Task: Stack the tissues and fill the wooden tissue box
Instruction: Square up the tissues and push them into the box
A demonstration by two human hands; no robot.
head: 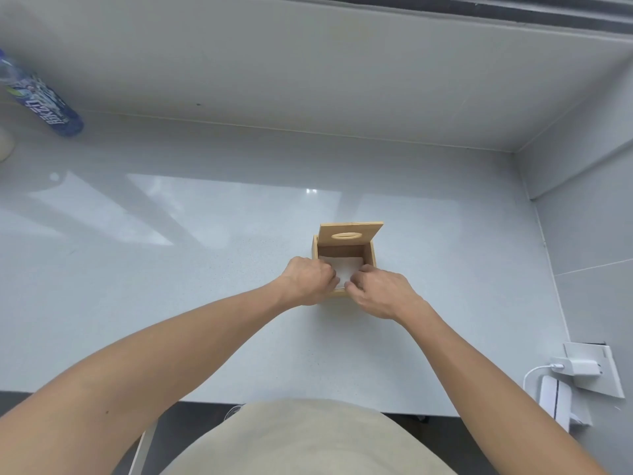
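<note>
A small wooden tissue box (pixel 372 255) stands on the white counter, right of centre. Its lid (pixel 350 231), with an oval slot, is hinged up at the back. White tissues (pixel 344 269) lie stacked inside the box. My left hand (pixel 310 279) reaches over the box's near left corner, fingers curled onto the tissues. My right hand (pixel 380 291) comes in over the near right corner, fingertips pinched on the tissues' front edge. Both hands hide the box's front wall and the near part of the stack.
A plastic bottle with a blue label (pixel 41 101) stands at the far left by the wall. A white charger and cable (pixel 579 366) hang from a socket on the right wall. The counter edge (pixel 308 404) runs close to my body.
</note>
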